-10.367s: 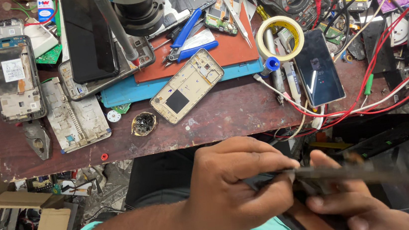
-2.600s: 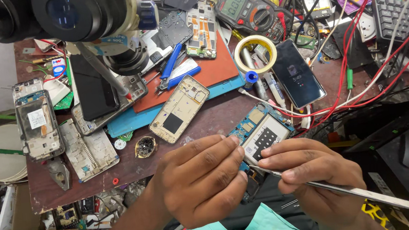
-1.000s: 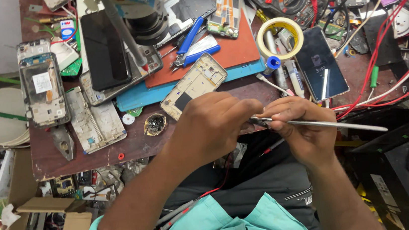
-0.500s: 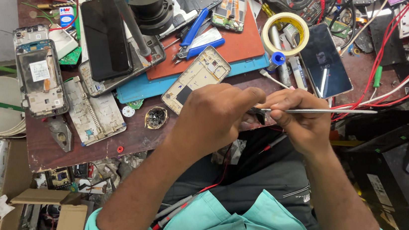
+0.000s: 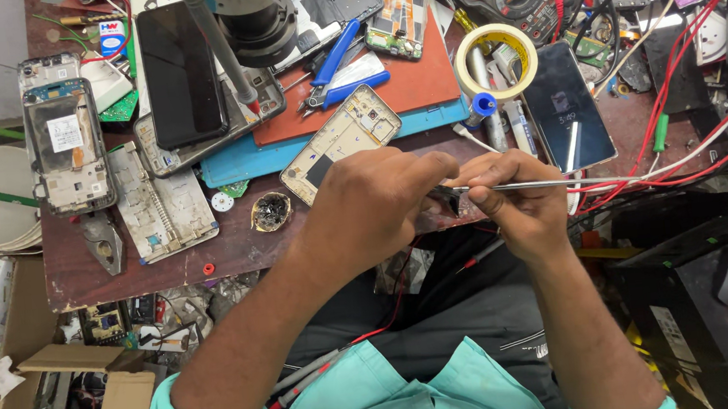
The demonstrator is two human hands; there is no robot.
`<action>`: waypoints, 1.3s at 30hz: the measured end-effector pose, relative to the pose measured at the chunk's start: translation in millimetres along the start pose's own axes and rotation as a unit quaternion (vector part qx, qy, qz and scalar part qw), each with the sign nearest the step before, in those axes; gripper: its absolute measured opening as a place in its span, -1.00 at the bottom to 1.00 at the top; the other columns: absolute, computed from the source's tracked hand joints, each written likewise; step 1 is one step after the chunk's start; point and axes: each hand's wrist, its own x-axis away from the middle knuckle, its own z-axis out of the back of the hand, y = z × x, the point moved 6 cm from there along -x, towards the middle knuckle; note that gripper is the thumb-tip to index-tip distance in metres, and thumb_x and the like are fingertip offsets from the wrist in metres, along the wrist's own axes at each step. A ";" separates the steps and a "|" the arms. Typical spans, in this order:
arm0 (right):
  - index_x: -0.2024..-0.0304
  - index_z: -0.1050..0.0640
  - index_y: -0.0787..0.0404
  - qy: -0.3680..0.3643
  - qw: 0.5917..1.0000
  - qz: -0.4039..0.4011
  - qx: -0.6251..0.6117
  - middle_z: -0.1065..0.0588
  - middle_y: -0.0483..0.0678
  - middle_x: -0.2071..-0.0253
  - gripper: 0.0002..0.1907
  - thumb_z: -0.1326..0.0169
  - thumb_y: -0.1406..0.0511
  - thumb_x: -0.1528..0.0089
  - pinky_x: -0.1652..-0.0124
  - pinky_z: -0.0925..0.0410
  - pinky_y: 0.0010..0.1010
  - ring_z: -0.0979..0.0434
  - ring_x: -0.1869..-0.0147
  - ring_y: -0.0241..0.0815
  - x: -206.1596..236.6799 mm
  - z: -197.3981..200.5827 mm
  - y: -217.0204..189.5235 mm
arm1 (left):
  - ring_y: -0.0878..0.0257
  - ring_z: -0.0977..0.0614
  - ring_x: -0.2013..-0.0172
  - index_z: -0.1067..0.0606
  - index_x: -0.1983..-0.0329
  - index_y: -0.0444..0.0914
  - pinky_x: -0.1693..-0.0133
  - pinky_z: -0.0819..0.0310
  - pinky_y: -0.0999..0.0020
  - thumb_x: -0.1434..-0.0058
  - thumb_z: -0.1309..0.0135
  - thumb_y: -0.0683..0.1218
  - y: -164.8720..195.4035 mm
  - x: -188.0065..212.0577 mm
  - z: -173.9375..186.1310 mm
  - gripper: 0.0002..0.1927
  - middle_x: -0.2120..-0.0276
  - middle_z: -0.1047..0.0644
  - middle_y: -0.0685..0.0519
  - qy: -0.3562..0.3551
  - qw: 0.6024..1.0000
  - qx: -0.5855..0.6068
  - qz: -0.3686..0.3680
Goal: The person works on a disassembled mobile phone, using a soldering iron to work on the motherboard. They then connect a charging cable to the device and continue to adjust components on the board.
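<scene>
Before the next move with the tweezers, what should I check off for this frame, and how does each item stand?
1. Right hand grips the metal tweezers: ok.
2. Tweezer tips meet a small dark part at the left hand's fingertips: ok.
3. What the part is, and whether the left hand pinches it: cannot tell, the fingers cover it.
4. Work is supported: not ok, both hands hang at the front edge of the workbench, over the lap.
5. Gold phone frame lies clear of the hands: not ok, the left hand overlaps its near corner.
6. Red leads clear of the tweezers: cannot tell.
</scene>
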 end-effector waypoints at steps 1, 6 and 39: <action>0.20 -0.47 0.29 0.002 1.000 0.001 -0.001 -0.59 0.16 0.10 -0.86 -0.21 0.41 -0.33 -0.08 -0.45 -0.32 -0.61 -0.04 -0.10 0.1 0.1 -0.7 | -0.01 -0.62 0.33 -0.51 0.07 -0.16 0.27 -0.43 0.05 -0.03 -0.20 -0.29 1.1 -0.1 0.0 -0.63 0.45 -0.53 0.00 0.003 1.000 -0.003 -0.001; 0.20 -0.47 0.28 -0.002 1.000 0.016 0.024 -0.61 0.14 0.12 -0.86 -0.20 0.39 -0.35 -0.09 -0.45 -0.31 -0.61 -0.03 -0.11 0.0 -0.3 -4.7 | -0.01 -0.63 0.31 -0.51 0.07 -0.17 0.25 -0.45 0.07 -0.03 -0.24 -0.25 3.1 -0.4 -0.6 -0.63 0.42 -0.55 -0.01 0.001 1.000 0.005 0.001; 0.22 -0.45 0.29 -0.006 0.999 0.011 0.037 -0.60 0.15 0.11 -0.84 -0.21 0.40 -0.34 -0.04 -0.46 -0.35 -0.60 -0.03 -0.12 3.9 -1.2 -4.4 | 0.01 -0.63 0.27 -0.57 0.26 -0.23 0.23 -0.49 0.09 0.06 -0.31 -0.16 5.6 1.9 -3.5 -0.73 0.38 -0.57 0.02 -0.016 1.000 -0.015 -0.009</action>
